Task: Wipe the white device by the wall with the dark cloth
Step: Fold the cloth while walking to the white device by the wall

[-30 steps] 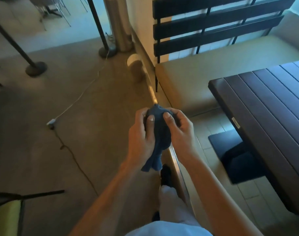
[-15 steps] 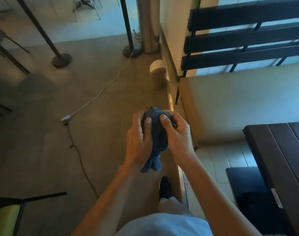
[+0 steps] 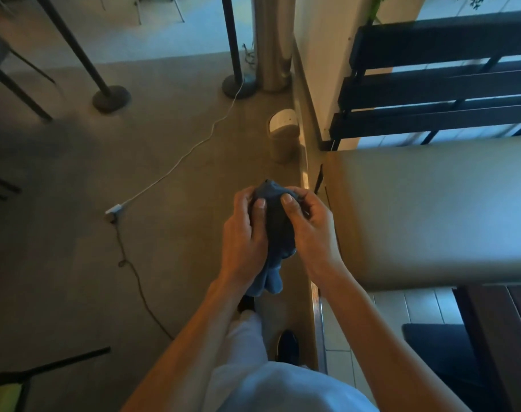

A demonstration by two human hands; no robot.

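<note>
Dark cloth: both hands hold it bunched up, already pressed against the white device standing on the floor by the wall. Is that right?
Not quite. Both the left hand and right hand do hold the bunched dark cloth, but the head view shows it apart from the white device, which stands untouched on the floor by the wall, farther ahead.

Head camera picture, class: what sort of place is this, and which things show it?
Probably a café or restaurant seating area: a cushioned bench with a dark slatted backrest, a dark slatted table, and round-based poles on the floor.
</note>
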